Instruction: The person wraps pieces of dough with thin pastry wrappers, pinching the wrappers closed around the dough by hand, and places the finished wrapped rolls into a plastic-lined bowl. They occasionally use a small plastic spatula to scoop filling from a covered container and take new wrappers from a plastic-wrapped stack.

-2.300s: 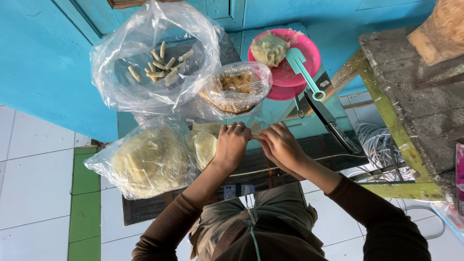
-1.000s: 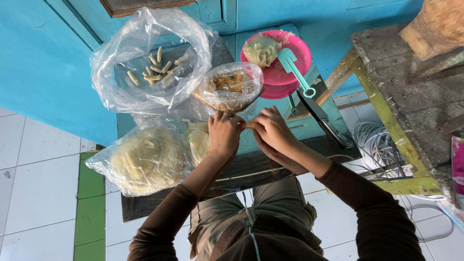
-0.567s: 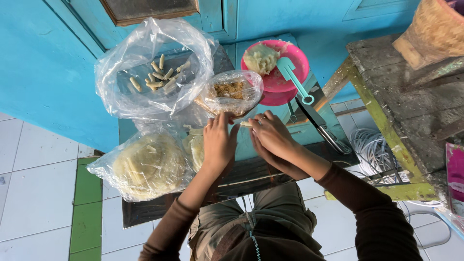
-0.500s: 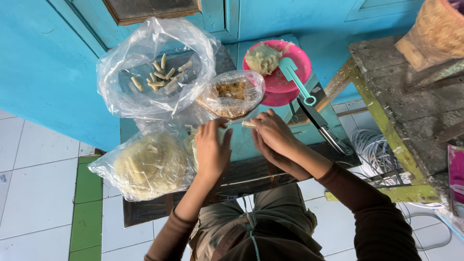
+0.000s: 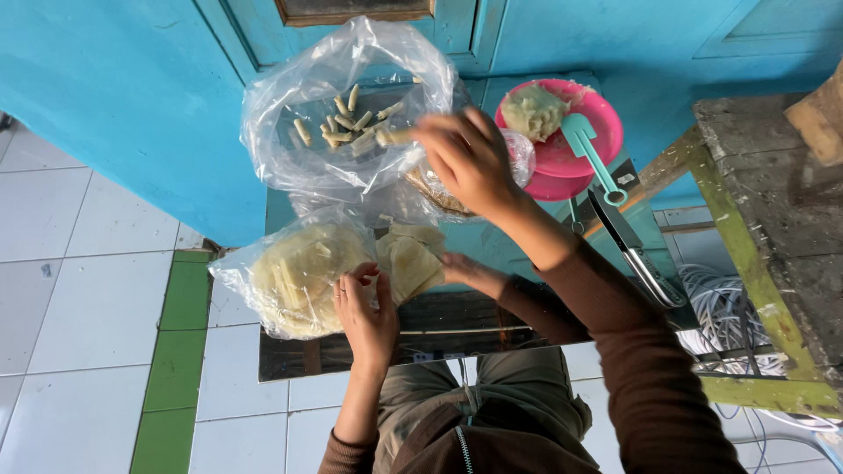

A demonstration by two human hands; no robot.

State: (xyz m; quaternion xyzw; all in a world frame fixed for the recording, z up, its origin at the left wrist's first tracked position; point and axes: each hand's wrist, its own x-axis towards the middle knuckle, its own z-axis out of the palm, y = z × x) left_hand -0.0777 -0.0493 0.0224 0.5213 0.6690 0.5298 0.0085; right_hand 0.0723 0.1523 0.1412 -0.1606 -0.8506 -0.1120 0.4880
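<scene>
A: Report on the right hand (image 5: 465, 158).

B: Found raised over the table, reaching to the mouth of the large clear plastic bag (image 5: 290, 154) of small pale rolled pastries (image 5: 351, 132). Blurred. Spread at the fingers, with one roll (image 5: 395, 136) just at the tips; cannot tell whether gripped or let go.

A: And the left hand (image 5: 369, 307)?

B: Lying low, near the table's front edge, against the second clear plastic bag (image 5: 237, 281) holding a stack of thin round pale wrappers (image 5: 299, 272). Curled at the fingers, touching the stack's near side; cannot tell whether pinching a sheet.

A: Anything between the two?

B: A few loose wrappers (image 5: 408, 259), fanned just beside the stack on the dark tabletop (image 5: 457, 325). Also seen: fingertips of a further hand (image 5: 470, 272) under the right forearm, touching those loose sheets; cannot tell whose.

A: Beyond the right hand?

B: Round pink plastic bowl (image 5: 549, 162) with a lump of pale filling (image 5: 531, 110) and a teal plastic spoon (image 5: 584, 145) laid across it. Just beside, to the right, a knife with a metal handle (image 5: 637, 259). Under the right palm, a small clear-wrapped dish of brownish filling (image 5: 435, 189), partly hidden.

A: Surroundings?

B: Blue painted wall (image 5: 105, 105) behind, white floor tiles (image 5: 70, 290) to the left, weathered green wooden frame (image 5: 746, 228) to the right.
</scene>
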